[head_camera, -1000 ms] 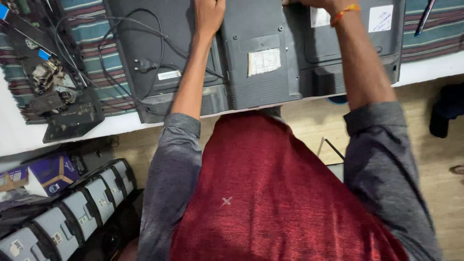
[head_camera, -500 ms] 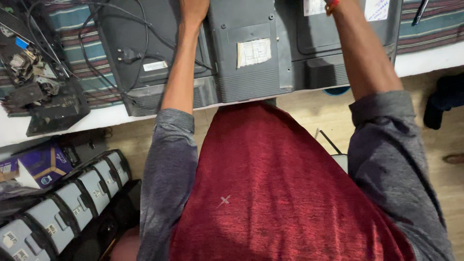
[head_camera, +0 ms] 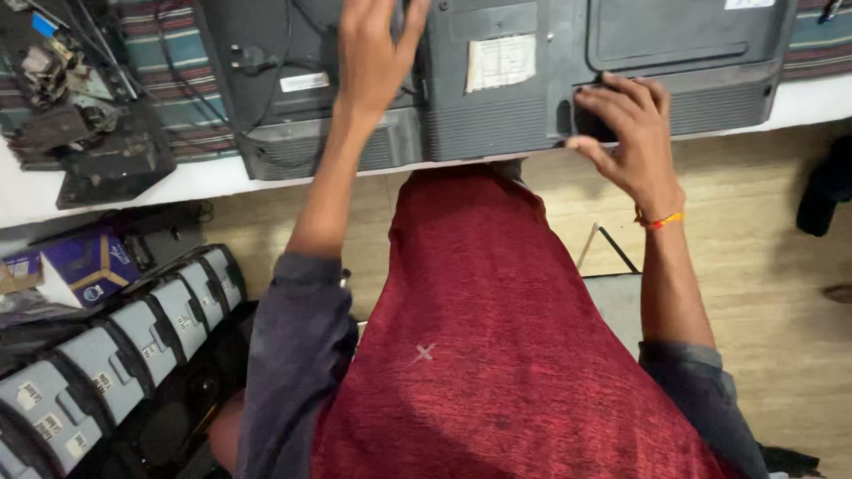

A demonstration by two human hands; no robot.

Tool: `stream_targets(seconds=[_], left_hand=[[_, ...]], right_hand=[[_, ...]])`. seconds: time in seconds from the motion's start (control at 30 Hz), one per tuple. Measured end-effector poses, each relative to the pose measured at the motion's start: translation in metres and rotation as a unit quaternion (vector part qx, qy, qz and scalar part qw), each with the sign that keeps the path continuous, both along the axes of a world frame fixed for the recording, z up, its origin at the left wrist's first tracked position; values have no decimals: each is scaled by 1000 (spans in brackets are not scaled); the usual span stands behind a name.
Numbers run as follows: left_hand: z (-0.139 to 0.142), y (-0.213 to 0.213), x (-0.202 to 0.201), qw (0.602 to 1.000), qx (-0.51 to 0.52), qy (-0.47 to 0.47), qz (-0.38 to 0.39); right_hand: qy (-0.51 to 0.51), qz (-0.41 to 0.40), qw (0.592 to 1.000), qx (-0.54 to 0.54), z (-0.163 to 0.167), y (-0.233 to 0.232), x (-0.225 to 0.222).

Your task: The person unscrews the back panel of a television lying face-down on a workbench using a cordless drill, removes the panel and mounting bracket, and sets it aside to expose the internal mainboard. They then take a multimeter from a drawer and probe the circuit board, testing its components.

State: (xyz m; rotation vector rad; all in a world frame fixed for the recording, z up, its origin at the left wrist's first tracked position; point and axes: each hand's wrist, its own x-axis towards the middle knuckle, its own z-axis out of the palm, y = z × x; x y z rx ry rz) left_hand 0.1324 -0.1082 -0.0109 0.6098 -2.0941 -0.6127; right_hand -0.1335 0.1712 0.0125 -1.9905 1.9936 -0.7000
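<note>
— Two hands on it, then. Where do we have the monitor (head_camera: 524,80)?

— Face down at the near edge of the tabletop (head_camera: 177,182), dark grey back up, lying on a striped cloth (head_camera: 169,53) that probably spares the screen. Our left hand (head_camera: 373,58) lies flat on the back panel near the middle, fingers spread and gripping nothing; it looks like it is steadying the set.

— And the right?

— Our right hand (head_camera: 626,133) is at the near edge, right of the paper label (head_camera: 500,62). Its fingers curl loosely over a dark recess in the casing, touching it. We cannot tell whether they hold anything small inside.

— Anything loose on the back?

— A black cable (head_camera: 240,62) trails over the left part of the panel. Further left, near the tabletop's left end, sit dark metal parts (head_camera: 84,151).

— Any containers?

— On the floor by our left side, a blue carton (head_camera: 84,266); we cannot see inside it. Next to it stand grey units (head_camera: 133,341) in a row, packed upright against each other.
</note>
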Motion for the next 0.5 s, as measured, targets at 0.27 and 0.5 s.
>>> stream_targets(seconds=[0.27, 0.5], left_hand=[[30, 75, 80, 979, -9, -197, -56], [-19, 113, 78, 947, -113, -299, -42]], right_hand=[[50, -12, 999, -15, -26, 7, 27], [52, -17, 996, -64, -50, 17, 26]])
